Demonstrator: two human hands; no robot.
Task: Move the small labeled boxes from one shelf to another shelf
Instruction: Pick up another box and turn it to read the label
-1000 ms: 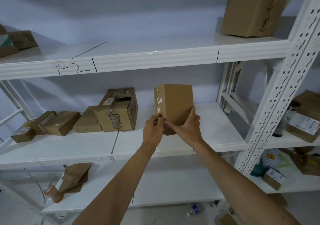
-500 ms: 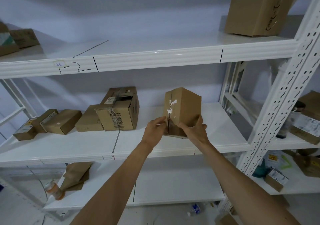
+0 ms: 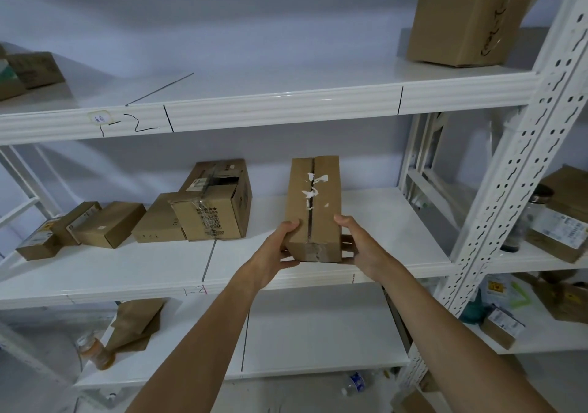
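I hold a brown cardboard box (image 3: pixel 315 202) upright above the front of the middle shelf (image 3: pixel 381 218). Its seam faces me, with torn white label scraps on it. My left hand (image 3: pixel 280 247) grips its lower left side and my right hand (image 3: pixel 359 244) grips its lower right side. Further left on the same shelf lie several small labeled boxes: a taped box (image 3: pixel 216 209), a flat box (image 3: pixel 157 221) leaning against it, another (image 3: pixel 109 224) and two more (image 3: pixel 47 234) at the far left.
The upper shelf (image 3: pixel 254 103) carries a big box (image 3: pixel 467 21) at the right and boxes (image 3: pixel 28 72) at the left. A white perforated upright (image 3: pixel 521 158) stands at the right. The lower shelf holds a brown bag (image 3: pixel 136 323) and a bottle (image 3: pixel 95 352).
The box has been turned so its seam faces me and it now sits between both hands, a little lifted and nearer the shelf's front.
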